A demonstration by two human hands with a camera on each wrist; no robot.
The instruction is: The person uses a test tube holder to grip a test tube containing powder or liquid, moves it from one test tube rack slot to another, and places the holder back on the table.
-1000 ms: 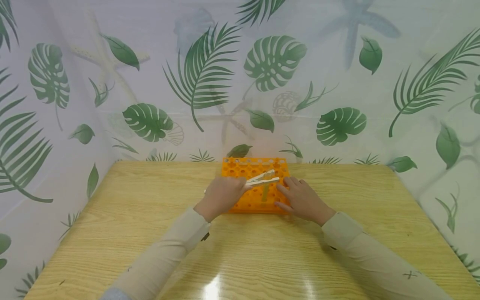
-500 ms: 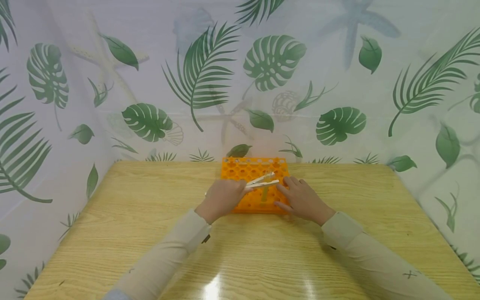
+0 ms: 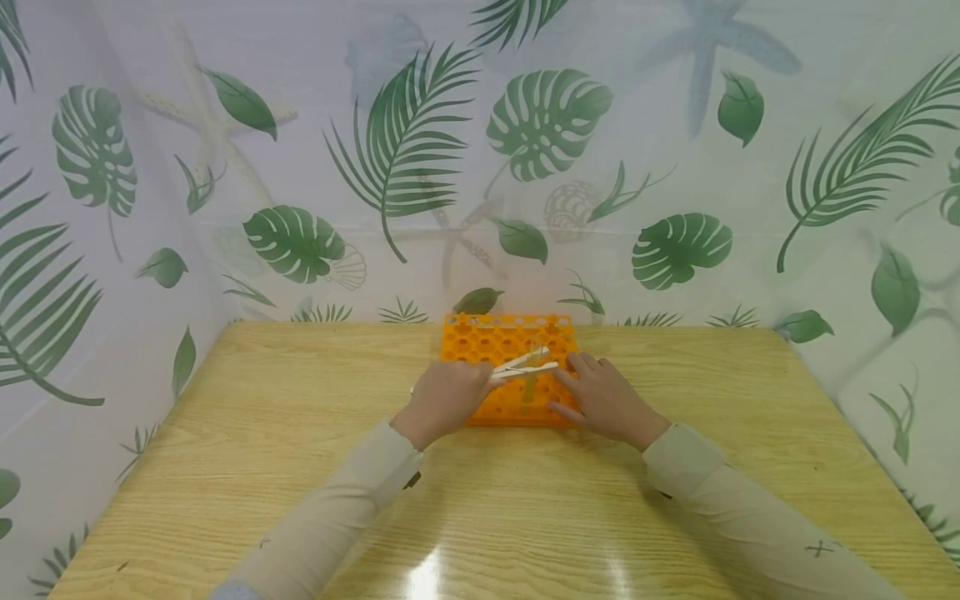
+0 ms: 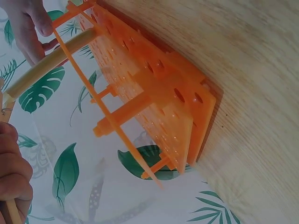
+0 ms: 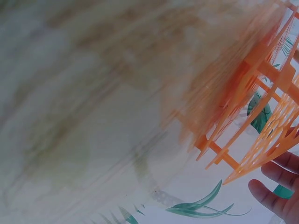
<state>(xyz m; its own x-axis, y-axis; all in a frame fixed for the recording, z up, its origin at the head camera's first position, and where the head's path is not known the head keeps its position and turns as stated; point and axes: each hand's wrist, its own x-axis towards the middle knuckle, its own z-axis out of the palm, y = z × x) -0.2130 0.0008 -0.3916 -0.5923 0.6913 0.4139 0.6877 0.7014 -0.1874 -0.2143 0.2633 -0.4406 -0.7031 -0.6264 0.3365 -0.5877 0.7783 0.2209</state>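
My left hand (image 3: 450,396) grips a wooden test tube clamp (image 3: 517,367) that points to the right over an orange test tube rack (image 3: 498,408). The clamp's tips are at the top of a test tube (image 3: 529,388) with yellowish contents. In the left wrist view the tube (image 4: 51,60) runs down into the rack, its lower end hidden there. Curled fingers of that hand (image 4: 14,177) show round the clamp's handle. My right hand (image 3: 607,400) is at the rack's right end. Its fingers are spread and fairly straight, with fingertips (image 5: 268,168) right at the rack's edge.
The rack stands near the back of a wood-grain table (image 3: 480,508). Behind it hangs a white sheet (image 3: 442,108) with printed leaves and starfish. The right wrist view is mostly filled by a blurred, pale surface.
The clamp's tips and my left hand have come down slightly in the head view. My right hand and the rack keep their places.
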